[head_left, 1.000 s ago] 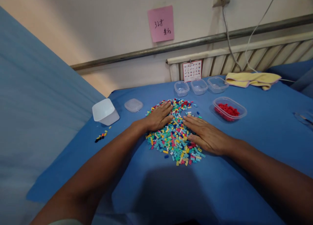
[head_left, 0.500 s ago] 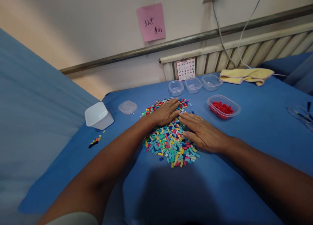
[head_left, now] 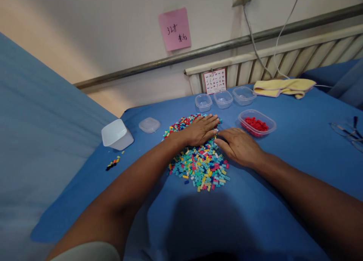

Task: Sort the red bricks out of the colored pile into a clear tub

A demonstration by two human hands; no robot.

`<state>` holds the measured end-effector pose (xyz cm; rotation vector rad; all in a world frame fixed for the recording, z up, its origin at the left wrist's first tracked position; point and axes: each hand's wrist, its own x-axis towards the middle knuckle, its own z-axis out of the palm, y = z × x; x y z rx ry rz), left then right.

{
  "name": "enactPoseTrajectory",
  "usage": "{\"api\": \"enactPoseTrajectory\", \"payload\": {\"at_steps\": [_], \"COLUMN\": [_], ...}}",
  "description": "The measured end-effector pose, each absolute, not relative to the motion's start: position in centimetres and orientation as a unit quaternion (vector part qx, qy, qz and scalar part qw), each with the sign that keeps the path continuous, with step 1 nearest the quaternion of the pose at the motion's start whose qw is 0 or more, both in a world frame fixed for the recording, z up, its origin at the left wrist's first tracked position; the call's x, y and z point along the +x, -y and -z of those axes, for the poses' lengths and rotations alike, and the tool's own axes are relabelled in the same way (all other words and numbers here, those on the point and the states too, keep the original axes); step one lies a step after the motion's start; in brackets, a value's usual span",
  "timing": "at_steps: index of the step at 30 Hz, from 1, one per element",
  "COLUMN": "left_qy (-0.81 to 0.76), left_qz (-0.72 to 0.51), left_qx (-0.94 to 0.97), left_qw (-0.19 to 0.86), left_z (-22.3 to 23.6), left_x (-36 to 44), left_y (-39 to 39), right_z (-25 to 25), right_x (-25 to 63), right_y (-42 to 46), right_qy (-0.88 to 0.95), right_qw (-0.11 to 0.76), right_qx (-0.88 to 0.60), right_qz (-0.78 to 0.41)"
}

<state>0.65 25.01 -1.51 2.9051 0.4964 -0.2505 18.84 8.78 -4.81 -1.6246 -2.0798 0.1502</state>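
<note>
Here, the left hand (head_left: pixel 200 131) lies flat over the colourful bricks (head_left: pixel 198 166), fingers outstretched. Beside it, the right hand (head_left: pixel 240 146) borders them, fingers loosely unclenched

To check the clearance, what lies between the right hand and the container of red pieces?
The head view shows bare blue cloth between the right hand and container.

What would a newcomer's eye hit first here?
Probably the multicoloured pile of small blocks in the middle of the blue surface, with the left hand spread over its far part and the right hand at its right edge. Next, the red pieces in a clear tub just beyond the right hand, then the pink note on the wall, above the pipe.
</note>
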Motion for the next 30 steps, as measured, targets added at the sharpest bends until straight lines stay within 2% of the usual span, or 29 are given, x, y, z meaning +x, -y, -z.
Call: {"api": "enactPoseTrajectory", "payload": {"at_steps": [4, 10, 23, 28, 30], "left_qy": [-0.158, -0.171, -0.277, -0.263, -0.269], "left_qz": [0.093, 0.067, 0.09, 0.08, 0.066], "left_qx": [0.979, 0.976, 0.941, 0.944, 0.945], "left_qw": [0.09, 0.117, 0.172, 0.183, 0.173], "left_z": [1.4, 1.1, -1.7, -1.8, -1.7], "left_x": [0.3, -1.3, -11.2, -12.2, -11.6], "left_y": [-23.3, -19.9, -13.8, -13.5, -14.4], "right_z": [4.4, 5.3, 5.6, 5.4, 5.4], "right_x": [19.2, 19.2, 17.1, 16.4, 16.3], "right_y": [-8.4, -8.2, -6.6, -6.3, -6.9], "right_qy": [0.768, 0.766, 0.851, 0.874, 0.862], "right_qw": [0.256, 0.323, 0.204, 0.202, 0.209], "right_qx": [-0.585, -0.555, -0.463, -0.418, -0.446], "right_qz": [-0.049, -0.039, -0.14, -0.144, -0.123]}}
